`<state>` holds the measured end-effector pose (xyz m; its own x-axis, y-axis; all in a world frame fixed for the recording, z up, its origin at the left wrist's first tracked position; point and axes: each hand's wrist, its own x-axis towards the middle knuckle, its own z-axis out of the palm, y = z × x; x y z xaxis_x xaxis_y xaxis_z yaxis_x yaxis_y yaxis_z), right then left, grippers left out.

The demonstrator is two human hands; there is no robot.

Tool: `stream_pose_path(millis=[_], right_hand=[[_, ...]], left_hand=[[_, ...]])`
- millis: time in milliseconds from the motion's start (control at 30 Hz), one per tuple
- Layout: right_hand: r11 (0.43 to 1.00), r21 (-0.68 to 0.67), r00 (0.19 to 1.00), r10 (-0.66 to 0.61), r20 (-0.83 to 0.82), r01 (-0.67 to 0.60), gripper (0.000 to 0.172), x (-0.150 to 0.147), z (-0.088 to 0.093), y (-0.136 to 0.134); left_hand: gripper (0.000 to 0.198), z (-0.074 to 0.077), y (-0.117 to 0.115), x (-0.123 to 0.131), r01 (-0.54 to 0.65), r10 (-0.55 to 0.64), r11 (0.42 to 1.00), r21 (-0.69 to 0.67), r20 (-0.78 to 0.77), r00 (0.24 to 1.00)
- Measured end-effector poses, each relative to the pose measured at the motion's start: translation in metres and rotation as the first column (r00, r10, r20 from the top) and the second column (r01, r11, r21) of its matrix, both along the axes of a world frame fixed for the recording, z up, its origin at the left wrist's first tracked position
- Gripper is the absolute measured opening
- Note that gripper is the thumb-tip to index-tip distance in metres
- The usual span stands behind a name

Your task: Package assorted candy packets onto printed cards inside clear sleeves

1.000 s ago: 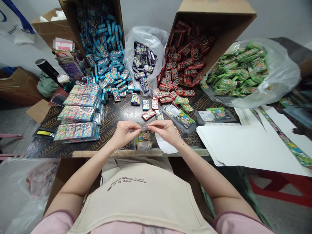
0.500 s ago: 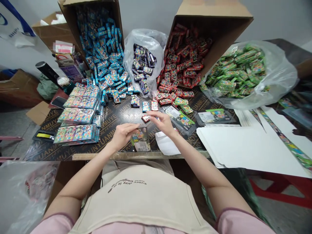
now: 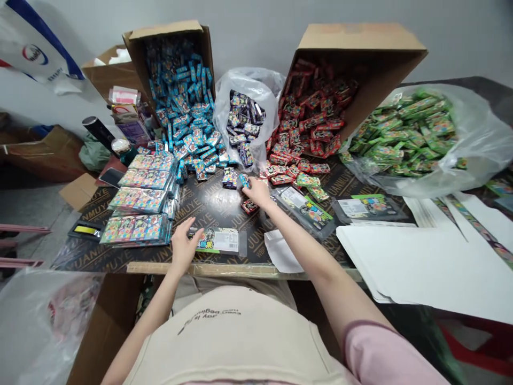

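My right hand (image 3: 258,192) reaches to the middle of the dark table, its fingertips closed on a small blue candy box (image 3: 243,181). A purple box (image 3: 230,177) stands just left of it, and a red box (image 3: 249,206) lies just in front. Near the table's front edge my left hand (image 3: 184,245) is open, thumb and fingers apart, at the left end of a printed plastic pouch (image 3: 226,240). The pouch lies flat and sideways. Whether the left fingertips press on it I cannot tell.
Filled packs (image 3: 136,198) are stacked at left. Behind are a carton of blue boxes (image 3: 180,96), a bag of purple ones (image 3: 246,117), a carton of red ones (image 3: 308,107) and a bag of green packets (image 3: 417,128). More pouches (image 3: 308,211) and white sheets (image 3: 401,256) lie right.
The pouch has turned from upright to sideways and lies farther left. My right hand has moved forward and taken the blue box; my left hand has shifted left and opened. The view has shifted.
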<state>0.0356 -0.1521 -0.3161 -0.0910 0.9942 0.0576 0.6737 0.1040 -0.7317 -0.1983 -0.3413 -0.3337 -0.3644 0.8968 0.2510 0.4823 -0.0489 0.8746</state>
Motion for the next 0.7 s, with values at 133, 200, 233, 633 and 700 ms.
stream_pose_path(millis=[133,200,233,633,700], right_hand=[[0.981,-0.123,0.966,0.119,-0.230,-0.150,0.037,-0.008,-0.004,-0.056],[0.931,-0.213,0.884,0.181,-0.431,-0.295,0.040,-0.010,-0.009,-0.089],[0.918,-0.215,0.842,0.187,-0.507,-0.333,0.042,-0.008,-0.011,-0.103],[0.825,0.360,0.893,0.445,0.061,-0.436,0.075,0.031,-0.011,-0.139],[0.863,0.361,0.935,0.317,0.155,-0.353,0.071,0.039,-0.020,-0.141]], left_hand=[[0.055,0.009,0.024,0.037,0.215,-0.074,0.954,-0.208,0.534,0.842],[0.055,0.010,0.035,0.052,0.327,-0.094,0.921,-0.211,0.695,0.713],[0.054,0.009,0.039,0.058,0.355,-0.097,0.912,-0.207,0.732,0.675],[0.047,0.005,0.026,0.058,0.589,-0.443,0.777,-0.221,0.472,0.762],[0.064,-0.001,0.025,0.045,0.630,-0.638,0.739,-0.240,0.051,0.768]])
